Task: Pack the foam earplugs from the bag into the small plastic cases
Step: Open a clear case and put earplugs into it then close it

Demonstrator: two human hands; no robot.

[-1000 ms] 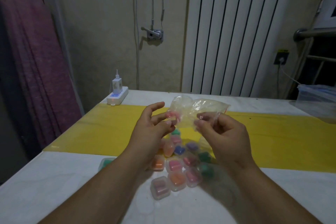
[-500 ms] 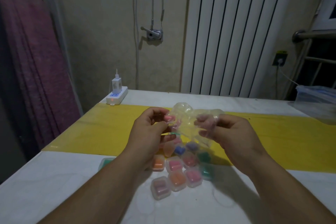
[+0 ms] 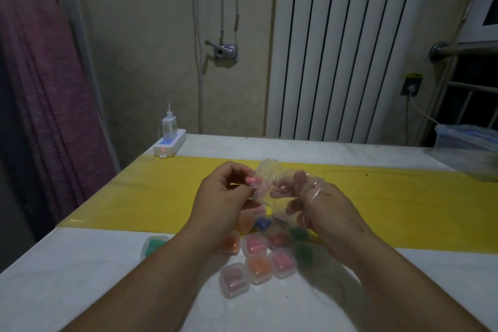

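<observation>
A crumpled clear plastic bag (image 3: 269,178) hangs between both hands above the table. My left hand (image 3: 223,197) pinches the bag's left edge, with a pink foam earplug (image 3: 251,178) showing at its fingertips. My right hand (image 3: 320,202) has its fingers pushed inside the bag, and the film covers them. Below the hands, several small clear plastic cases (image 3: 256,256) with coloured earplugs inside lie clustered on the table; one green case (image 3: 153,245) sits apart to the left.
A white table (image 3: 80,277) carries a yellow strip (image 3: 161,191) across its middle. A white power strip with a charger (image 3: 170,140) stands at the back left. A clear plastic container (image 3: 469,148) is at the right edge. A radiator (image 3: 350,48) is behind.
The hands have drawn closer and dropped a little. My right hand's fingers have gone inside the bag, and my left hand has closed on the bag's edge by the pink earplug.
</observation>
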